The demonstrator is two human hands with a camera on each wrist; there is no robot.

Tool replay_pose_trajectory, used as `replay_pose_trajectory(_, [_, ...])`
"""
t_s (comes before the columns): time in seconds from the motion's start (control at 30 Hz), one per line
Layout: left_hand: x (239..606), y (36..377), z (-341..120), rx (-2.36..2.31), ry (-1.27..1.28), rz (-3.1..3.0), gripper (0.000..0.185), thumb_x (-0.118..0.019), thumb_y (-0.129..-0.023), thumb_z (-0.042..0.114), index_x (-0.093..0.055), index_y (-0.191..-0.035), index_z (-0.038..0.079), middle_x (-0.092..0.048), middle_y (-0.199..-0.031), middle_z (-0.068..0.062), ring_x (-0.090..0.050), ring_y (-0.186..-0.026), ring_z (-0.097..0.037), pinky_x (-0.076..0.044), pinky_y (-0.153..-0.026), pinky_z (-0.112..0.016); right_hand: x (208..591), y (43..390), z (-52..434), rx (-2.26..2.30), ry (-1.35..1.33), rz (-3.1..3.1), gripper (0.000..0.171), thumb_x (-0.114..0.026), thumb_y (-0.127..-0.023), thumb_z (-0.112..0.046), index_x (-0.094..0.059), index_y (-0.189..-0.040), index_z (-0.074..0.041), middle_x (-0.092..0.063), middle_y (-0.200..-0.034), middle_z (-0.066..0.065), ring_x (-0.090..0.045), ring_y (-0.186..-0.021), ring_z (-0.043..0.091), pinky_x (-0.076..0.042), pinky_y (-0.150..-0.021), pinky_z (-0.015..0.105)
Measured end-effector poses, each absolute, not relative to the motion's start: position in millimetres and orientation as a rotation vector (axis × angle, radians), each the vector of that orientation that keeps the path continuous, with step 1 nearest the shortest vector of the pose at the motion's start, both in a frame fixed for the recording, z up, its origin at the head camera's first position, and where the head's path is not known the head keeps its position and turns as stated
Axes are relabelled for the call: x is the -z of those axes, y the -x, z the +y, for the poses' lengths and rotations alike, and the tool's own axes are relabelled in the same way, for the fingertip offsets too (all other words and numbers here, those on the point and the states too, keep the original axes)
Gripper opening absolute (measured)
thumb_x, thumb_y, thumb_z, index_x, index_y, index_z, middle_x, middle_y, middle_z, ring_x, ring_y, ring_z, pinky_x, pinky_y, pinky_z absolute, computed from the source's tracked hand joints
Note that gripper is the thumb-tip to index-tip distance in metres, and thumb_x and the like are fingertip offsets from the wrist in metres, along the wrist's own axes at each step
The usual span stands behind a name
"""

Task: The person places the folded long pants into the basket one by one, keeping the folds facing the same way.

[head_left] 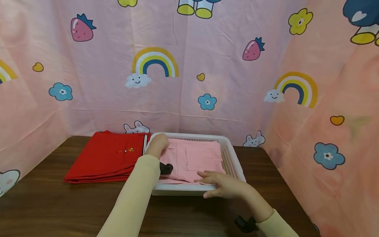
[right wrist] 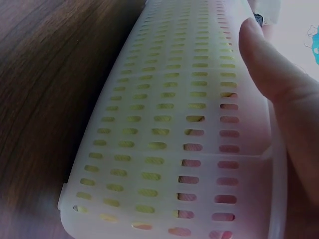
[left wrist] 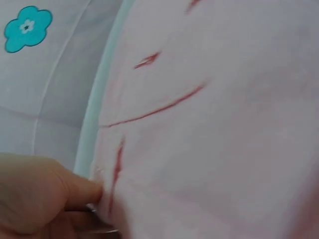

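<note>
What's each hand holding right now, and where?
Left hand pinches the pink garment at its far-left edge. Right hand rests on the white basket front rim, fingers straight.

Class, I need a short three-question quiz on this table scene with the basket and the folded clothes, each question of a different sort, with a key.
1. True or false: the red garment lies inside the white basket.
2. What colour is the garment in the basket?
3. The right hand rests on: A) the basket's near rim, B) the red garment, C) the wall.

Key: 1 false, it lies on the table. 2 pink; the left hand touches it. 3 A.
</note>
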State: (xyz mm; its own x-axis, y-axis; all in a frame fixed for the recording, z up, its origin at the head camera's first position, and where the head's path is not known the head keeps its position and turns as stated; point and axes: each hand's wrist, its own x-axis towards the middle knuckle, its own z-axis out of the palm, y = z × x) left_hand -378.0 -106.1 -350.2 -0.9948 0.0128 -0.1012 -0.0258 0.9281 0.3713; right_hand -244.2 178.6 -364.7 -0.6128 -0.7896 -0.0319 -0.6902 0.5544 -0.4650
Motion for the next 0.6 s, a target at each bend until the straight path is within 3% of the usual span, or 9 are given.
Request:
replay_pose_trajectory(0.2, [347,388,-115,-0.558,-0.131,2.861,0.022,-0.041,-0.087,-0.002,-0.058,-0.073,-0.002,-0.05,-0.074,-0.011,-0.045,-0.062,-0.021,-0.042,-0.053,-0.027,366,246,178,0.62,1.251,2.556,0.055,-0.069,-0.087,-0.037,-0.055,-0.137,-0.018,-0.036,-0.15,0.002,-0.027,-0.139,0.026,-0.025,-0.109,0.051])
replay_pose_trajectory(0.33, [342,384,-116,-0.744,-0.085,2.773,0.018,-0.039,-0.085,-0.003,-0.052,-0.072,-0.001,-0.048,-0.074,-0.012,-0.047,-0.051,-0.021,-0.043,-0.047,-0.026,367,247,178,0.641,1.264,2.564,0.057,-0.07,-0.086,-0.039,-0.055,-0.137,-0.02,-0.038,-0.149,0.003,-0.029,-0.138,0.026,-0.027,-0.108,0.05])
replay_pose_trajectory(0.47, [335,374,-119,-0.864,-0.067,2.761,0.009,-0.04,-0.083,-0.003,-0.048,-0.078,-0.001,-0.047,-0.08,-0.012,-0.052,-0.054,-0.022,-0.049,-0.052,-0.028,370,247,178,0.642,1.279,2.609,0.06,-0.071,-0.084,-0.041,-0.054,-0.138,-0.022,-0.041,-0.147,0.003,-0.033,-0.137,0.025,-0.029,-0.107,0.049])
replay_pose_trajectory(0.6, [326,364,-123,-0.977,-0.055,2.721,0.006,-0.044,-0.084,-0.002,-0.048,-0.081,-0.003,-0.049,-0.083,-0.014,-0.059,-0.066,-0.028,-0.056,-0.065,-0.036,372,246,179,0.63,1.287,2.659,0.061,-0.07,-0.084,-0.045,-0.054,-0.138,-0.023,-0.044,-0.145,0.004,-0.037,-0.135,0.024,-0.032,-0.105,0.048])
